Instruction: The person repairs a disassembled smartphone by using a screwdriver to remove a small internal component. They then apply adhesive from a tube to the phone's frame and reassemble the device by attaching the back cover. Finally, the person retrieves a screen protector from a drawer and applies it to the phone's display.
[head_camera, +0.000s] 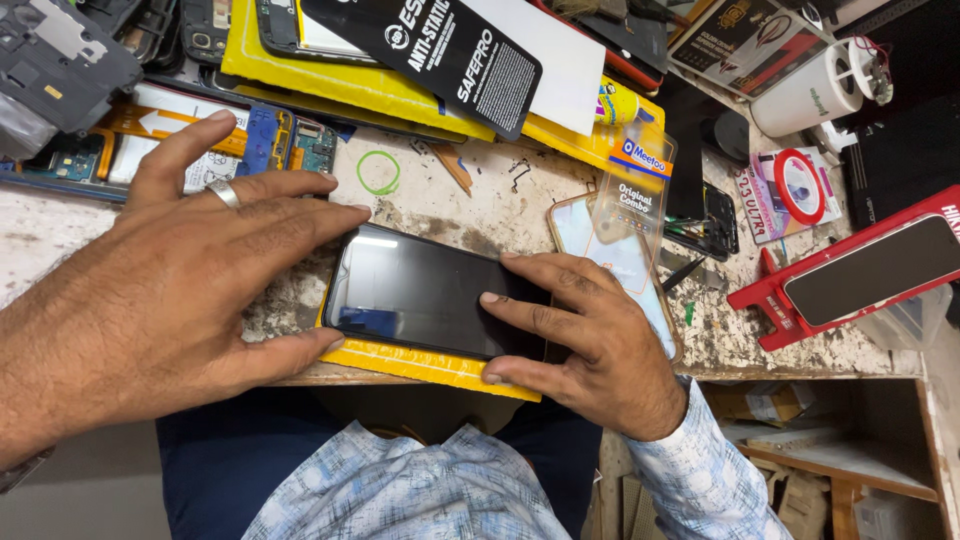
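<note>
A black phone (420, 292) is seen lying flat on a yellow pad (420, 362) at the near edge of the tabletop (470, 205), framed between the two hands. The left hand (170, 300) is laid flat with fingers (290, 225) spread, their tips touching the phone's left end; the right hand (590, 340) is set on the right end, fingers (520, 305) spread and pressed on the glass, nothing being pinched. A green ring (378, 172) is noted just beyond the left fingertips, and a clear packet (632, 205) just beyond the right hand.

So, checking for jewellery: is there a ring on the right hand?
No, the silver ring sits on the left hand; the right hand is bare.
</note>
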